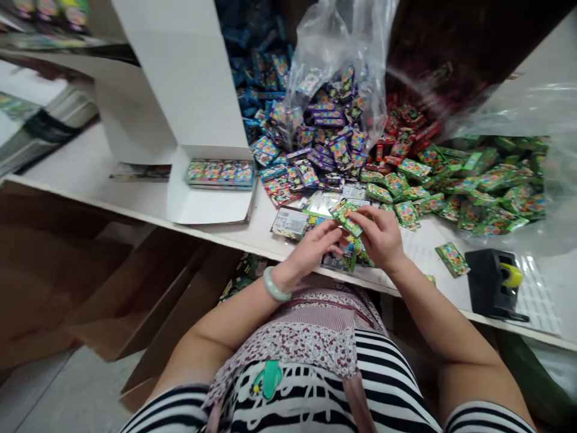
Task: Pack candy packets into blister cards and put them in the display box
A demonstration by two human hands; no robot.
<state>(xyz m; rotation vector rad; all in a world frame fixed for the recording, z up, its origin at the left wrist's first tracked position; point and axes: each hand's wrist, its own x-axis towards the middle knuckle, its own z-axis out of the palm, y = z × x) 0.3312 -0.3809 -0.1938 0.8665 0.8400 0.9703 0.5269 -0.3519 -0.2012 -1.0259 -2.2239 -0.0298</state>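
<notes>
Both my hands are over the front of the table, close together. My right hand point(381, 237) pinches a small green printed packet point(346, 216) between thumb and fingers. My left hand point(313, 248), with a pale bangle on the wrist, has its curled fingertips at the packet's lower left edge. Beneath the hands lie flat printed wrappers point(288, 222), partly hidden by the fingers. Just behind are piles of small packets: purple point(340, 147), green point(406, 191) and red point(406, 129).
An opened white box point(207, 207) at left holds a row of packets point(220, 173). Blue packets point(256, 78) lie behind it. A clear plastic bag point(342, 36) rises over the purple pile. A black tape dispenser point(491, 282) and a loose green packet point(452, 260) are at right. Cardboard boxes point(103, 300) stand below left.
</notes>
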